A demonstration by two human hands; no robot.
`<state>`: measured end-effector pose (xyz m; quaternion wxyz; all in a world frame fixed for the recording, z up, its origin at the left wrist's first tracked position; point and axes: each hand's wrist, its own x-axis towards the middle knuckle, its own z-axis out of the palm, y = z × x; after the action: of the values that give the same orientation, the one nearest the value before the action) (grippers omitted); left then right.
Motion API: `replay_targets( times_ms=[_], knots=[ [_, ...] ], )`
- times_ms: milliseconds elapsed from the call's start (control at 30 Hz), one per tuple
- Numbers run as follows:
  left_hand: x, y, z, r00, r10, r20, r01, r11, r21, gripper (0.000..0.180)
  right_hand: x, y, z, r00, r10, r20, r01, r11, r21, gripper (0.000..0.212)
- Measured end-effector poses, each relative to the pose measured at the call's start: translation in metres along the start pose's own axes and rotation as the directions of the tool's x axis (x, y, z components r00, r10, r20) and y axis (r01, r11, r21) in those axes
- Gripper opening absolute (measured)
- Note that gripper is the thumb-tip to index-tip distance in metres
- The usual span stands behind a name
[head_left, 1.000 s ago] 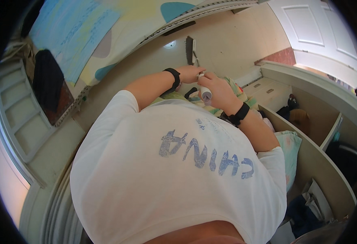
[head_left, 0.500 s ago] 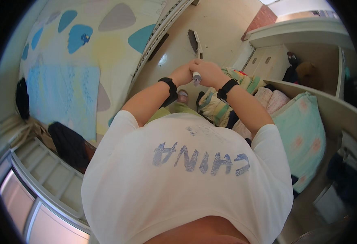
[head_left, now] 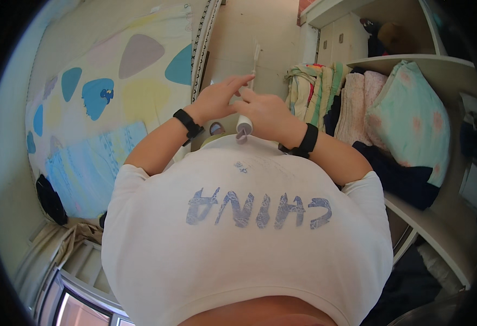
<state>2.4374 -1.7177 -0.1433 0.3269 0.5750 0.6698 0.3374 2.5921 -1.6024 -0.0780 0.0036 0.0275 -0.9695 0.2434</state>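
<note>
My right hand [head_left: 265,111] is closed around the white handle of a brush [head_left: 244,124], whose grey end with a hanging loop points toward my chest. The far part of the brush, a thin white edge, stretches away past my fingers; its bristles do not show from this angle. My left hand [head_left: 219,100] lies beside the handle, fingers stretched out and apart from a grip. Its fingertips reach over the brush just ahead of my right hand, and I cannot tell whether they touch it.
On the left is a bed with a patterned sheet [head_left: 140,57] and a light blue mat [head_left: 100,168]. Shelves [head_left: 456,62] on the right hold folded striped bedding [head_left: 317,89], pink bedding [head_left: 352,106] and a mint pillow [head_left: 412,117]. Pale floor [head_left: 276,27] runs between them.
Both hands have come closer to my chest with the brush. My left hand has let go of the handle and opened. The brush has turned edge-on, and my view has shifted toward the shelves.
</note>
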Motion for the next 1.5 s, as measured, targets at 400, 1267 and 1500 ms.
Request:
replay_targets(
  times_ms=[400,1267,1500],
  knots=[
    [0.040,-0.023,-0.004,0.976,0.025,0.218,-0.009,0.997,-0.072,0.068,0.023,0.052,0.026,0.954,0.242,-0.175,-0.183,0.936,0.300,0.034],
    [0.413,-0.107,-0.105,0.977,-0.114,0.180,0.149,0.970,-0.194,0.025,0.162,0.396,0.021,0.609,0.786,-0.106,-0.595,0.541,0.594,0.016],
    [0.508,-0.148,-0.157,0.998,-0.057,0.015,0.059,0.970,-0.234,0.025,0.245,0.490,-0.026,0.572,0.790,-0.223,-0.611,0.591,0.526,0.010]
  ],
)
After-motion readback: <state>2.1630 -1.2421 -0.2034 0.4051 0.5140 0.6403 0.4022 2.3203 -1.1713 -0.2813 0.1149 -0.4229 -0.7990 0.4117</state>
